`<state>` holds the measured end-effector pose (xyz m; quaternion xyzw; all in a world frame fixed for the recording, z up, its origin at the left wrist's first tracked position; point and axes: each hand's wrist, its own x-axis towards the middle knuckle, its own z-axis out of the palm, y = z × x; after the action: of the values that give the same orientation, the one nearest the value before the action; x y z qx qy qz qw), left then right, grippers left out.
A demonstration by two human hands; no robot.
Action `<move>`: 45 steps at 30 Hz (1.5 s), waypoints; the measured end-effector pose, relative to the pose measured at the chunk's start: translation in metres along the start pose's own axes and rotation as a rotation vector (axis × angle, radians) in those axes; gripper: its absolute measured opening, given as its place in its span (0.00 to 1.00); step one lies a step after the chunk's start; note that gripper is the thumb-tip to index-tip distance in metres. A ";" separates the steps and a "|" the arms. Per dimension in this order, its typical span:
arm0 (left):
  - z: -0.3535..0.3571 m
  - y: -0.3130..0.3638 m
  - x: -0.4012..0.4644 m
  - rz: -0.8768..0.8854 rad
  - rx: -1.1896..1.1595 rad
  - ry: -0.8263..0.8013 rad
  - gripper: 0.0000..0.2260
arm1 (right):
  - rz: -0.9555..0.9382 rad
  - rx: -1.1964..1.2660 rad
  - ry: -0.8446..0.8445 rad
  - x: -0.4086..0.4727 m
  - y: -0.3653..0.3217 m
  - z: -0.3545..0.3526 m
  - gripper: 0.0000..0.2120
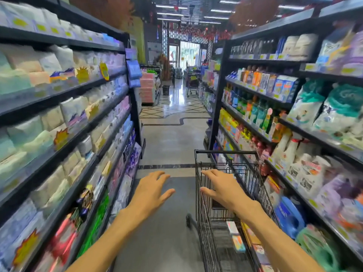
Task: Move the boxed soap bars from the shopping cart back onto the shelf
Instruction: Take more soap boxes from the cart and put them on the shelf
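Observation:
A black wire shopping cart (204, 195) stands in the aisle, close against the right-hand shelf (294, 167). On its floor lie boxed soap bars, one white (232, 227) and one with blue and orange print (238, 244). My left hand (152, 190) hovers over the grey floor left of the cart, fingers spread and holding nothing. Over the cart's left rim my right hand (222, 188) hangs with straight fingers, also holding nothing. More boxes (253, 238) lie along the cart's right side, blurred.
Tall shelves line both sides of the aisle: tissue packs on the left shelf (64, 122), bottles, cartons and detergent bags on the right. Far down the aisle stand another cart (192, 85) and a small black basket (166, 89). Grey floor (169, 142) stretches ahead.

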<state>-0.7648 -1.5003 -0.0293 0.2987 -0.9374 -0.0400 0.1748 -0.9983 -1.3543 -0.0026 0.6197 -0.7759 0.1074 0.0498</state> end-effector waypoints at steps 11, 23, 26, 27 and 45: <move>0.079 -0.054 0.243 0.311 -0.038 -0.058 0.32 | 0.237 -0.065 0.016 0.147 0.102 0.045 0.31; 0.178 0.046 0.438 0.847 -0.179 -0.192 0.26 | 0.773 -0.121 0.041 0.152 0.213 0.051 0.31; 0.209 0.089 0.461 0.965 -0.207 -0.231 0.27 | 0.888 -0.152 0.059 0.132 0.240 0.059 0.30; 0.218 0.105 0.466 1.003 -0.214 -0.246 0.28 | 0.937 -0.150 0.064 0.123 0.249 0.062 0.30; 0.387 0.249 0.466 1.431 -0.233 -0.582 0.27 | 1.570 -0.001 0.032 0.006 0.284 0.145 0.29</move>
<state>-1.3914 -1.5752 -0.2055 -0.4214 -0.8998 -0.0924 -0.0647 -1.2682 -1.3339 -0.1724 -0.1115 -0.9861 0.1198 -0.0290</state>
